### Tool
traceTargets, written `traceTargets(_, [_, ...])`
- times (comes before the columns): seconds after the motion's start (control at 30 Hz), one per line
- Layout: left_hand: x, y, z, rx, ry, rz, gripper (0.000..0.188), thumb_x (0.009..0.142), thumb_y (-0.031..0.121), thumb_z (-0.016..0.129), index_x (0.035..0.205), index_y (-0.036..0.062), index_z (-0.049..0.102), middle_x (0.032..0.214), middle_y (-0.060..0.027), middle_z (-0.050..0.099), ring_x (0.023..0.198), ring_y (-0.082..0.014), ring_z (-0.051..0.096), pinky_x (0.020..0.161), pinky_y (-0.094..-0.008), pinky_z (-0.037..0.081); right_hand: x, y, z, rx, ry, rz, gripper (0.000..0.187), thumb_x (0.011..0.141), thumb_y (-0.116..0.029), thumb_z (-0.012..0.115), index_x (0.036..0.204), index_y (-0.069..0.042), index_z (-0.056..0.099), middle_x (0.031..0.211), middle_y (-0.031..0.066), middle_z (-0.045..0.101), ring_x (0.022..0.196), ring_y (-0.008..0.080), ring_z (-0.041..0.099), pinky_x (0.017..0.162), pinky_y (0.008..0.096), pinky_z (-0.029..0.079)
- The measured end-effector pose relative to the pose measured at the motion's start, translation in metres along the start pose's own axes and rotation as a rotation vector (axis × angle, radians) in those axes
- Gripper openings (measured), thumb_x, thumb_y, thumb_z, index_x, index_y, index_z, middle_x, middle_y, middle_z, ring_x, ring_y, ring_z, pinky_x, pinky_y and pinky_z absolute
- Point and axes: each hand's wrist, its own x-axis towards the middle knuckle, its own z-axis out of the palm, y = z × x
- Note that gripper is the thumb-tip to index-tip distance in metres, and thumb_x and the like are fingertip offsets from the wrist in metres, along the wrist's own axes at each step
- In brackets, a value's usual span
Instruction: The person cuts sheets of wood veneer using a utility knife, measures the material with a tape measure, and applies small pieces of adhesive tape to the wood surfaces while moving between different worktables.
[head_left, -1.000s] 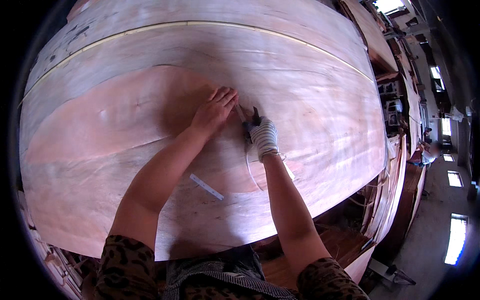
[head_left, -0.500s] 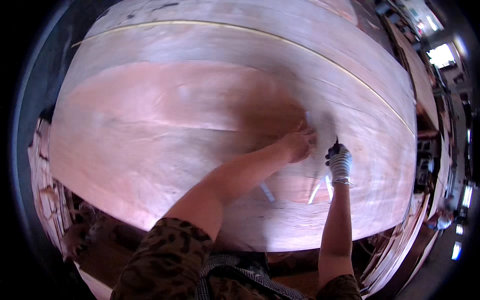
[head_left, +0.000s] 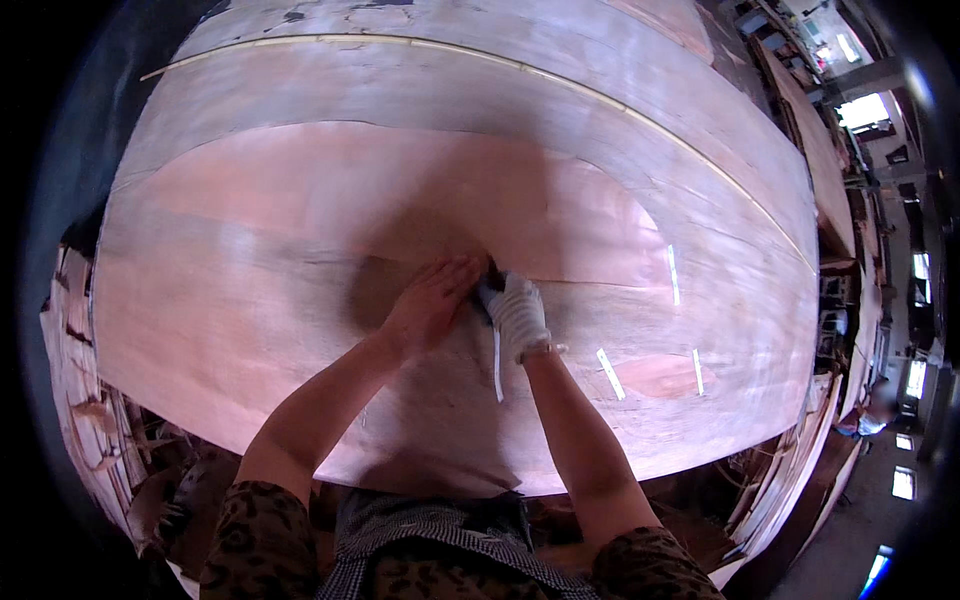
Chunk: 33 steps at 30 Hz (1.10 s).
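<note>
While the gloved right hand (head_left: 522, 318) wraps a dark tool (head_left: 494, 270), the bare left hand (head_left: 432, 300) lies palm-down just left of it, fingers extended | tool: looks light, rigid; grasp its body | white strip (head_left: 498, 368) just below grip: likely limp; take its free end | wood sheet (head_left: 240, 330) beneath both hands: probably thin, splittable; press flat-palmed

We see a broad pinkish wood sheet (head_left: 230, 345) filling the middle of the frame. Across its upper part we find a thin yellowish rod (head_left: 620, 105); right of centre, one short white strip (head_left: 673, 275) lies above two similar strips (head_left: 611, 374).
</note>
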Motion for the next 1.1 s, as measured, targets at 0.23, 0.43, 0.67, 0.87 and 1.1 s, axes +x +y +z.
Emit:
traceTargets(0.23, [0.016,-0.021,-0.015,-0.181,-0.1,-0.241,0.041,0.078,0.016,0.054,0.117,0.0028,0.05,0.119,-0.0132,0.052,0.115,-0.0261,0.045,0.103,-0.0413,0.028,0.065,-0.011,-0.067,0.094,-0.042,0.073,0.028,0.083,-0.029,0.057,0.085,-0.002,0.061,0.069,0.0144,0.062,0.061,0.0309,0.06,0.057,0.0407,0.047])
traceTargets(0.43, [0.149,-0.106,-0.013,0.058,0.466,-0.066,0.035,0.074,0.02,0.057,0.106,0.007,0.056,0.111,-0.0097,0.056,0.109,-0.024,0.049,0.096,-0.0398,0.034,0.214,-0.018,-0.049,0.309,0.109,0.128,0.034,0.084,-0.022,0.055,0.11,-0.001,0.052,0.081,0.0111,0.063,0.065,0.0197,0.06,0.058,0.0323,0.048])
traceTargets(0.67, [0.16,-0.158,0.035,-0.443,0.258,0.09,0.041,0.085,0.03,0.047,0.121,0.0104,0.049,0.116,-0.0044,0.055,0.114,-0.0208,0.045,0.102,-0.037,0.029,0.203,-0.016,-0.04,-0.021,0.256,-0.266,0.026,0.081,-0.017,0.05,0.102,-0.002,0.056,0.086,0.0182,0.06,0.077,0.0273,0.057,0.069,0.038,0.045])
traceTargets(0.87, [0.117,-0.151,-0.037,0.04,0.06,-0.07,0.026,0.083,0.025,0.053,0.104,0.0103,0.058,0.104,-0.0105,0.054,0.102,-0.027,0.048,0.089,-0.0445,0.037,0.14,-0.098,-0.063,0.459,0.16,0.004,0.01,0.084,-0.007,0.049,0.091,-0.004,0.056,0.069,0.0072,0.062,0.049,0.0131,0.054,0.039,0.025,0.038])
traceTargets(1.1, [-0.136,-0.258,-0.08,-0.093,0.24,0.038,0.026,0.077,0.017,0.058,0.102,0.0106,0.058,0.102,-0.0084,0.054,0.104,-0.0277,0.048,0.087,-0.0416,0.04,0.094,-0.255,0.054,0.552,-0.268,0.139,0.01,0.085,-0.013,0.054,0.09,-0.005,0.056,0.065,0.0063,0.061,0.044,0.0119,0.052,0.037,0.0236,0.036])
